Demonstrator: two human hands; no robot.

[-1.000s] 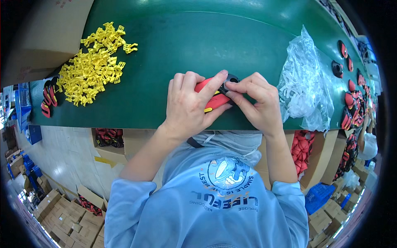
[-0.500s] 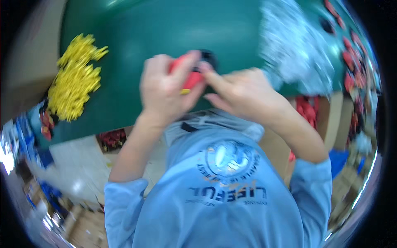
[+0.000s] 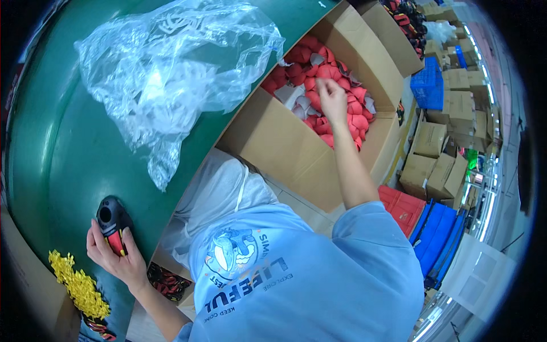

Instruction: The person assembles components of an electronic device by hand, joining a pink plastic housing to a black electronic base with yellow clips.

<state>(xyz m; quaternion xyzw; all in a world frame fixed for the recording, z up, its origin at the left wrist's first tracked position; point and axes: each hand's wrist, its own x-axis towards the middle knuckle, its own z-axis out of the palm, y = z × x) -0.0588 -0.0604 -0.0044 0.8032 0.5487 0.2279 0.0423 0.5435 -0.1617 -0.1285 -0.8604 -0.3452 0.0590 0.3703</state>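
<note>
My left hand (image 3: 117, 259) has thumb and fingers around the red lower end of a rounded black-and-red housing (image 3: 111, 215), which has a round dark hole at its black end. It is held at the green table, close to a heap of small yellow parts (image 3: 80, 285). My right hand (image 3: 333, 101) reaches into an open cardboard box (image 3: 279, 145) full of curved red plastic shells (image 3: 356, 121). Its fingers are drawn together among the shells; whether one is between the fingertips is hidden.
A crumpled clear plastic bag (image 3: 165, 85) lies on the green table (image 3: 62, 165). Dark-and-red parts (image 3: 165, 280) sit in a box below the table edge. On the right stand a blue crate (image 3: 427, 82), a red bin (image 3: 401, 208), blue bins (image 3: 436, 236) and stacked cartons (image 3: 436, 142).
The view has swung to the right. Both hands were together at the red-and-black housing; now my left hand alone holds it, and my right hand has moved away into the box of red shells.
</note>
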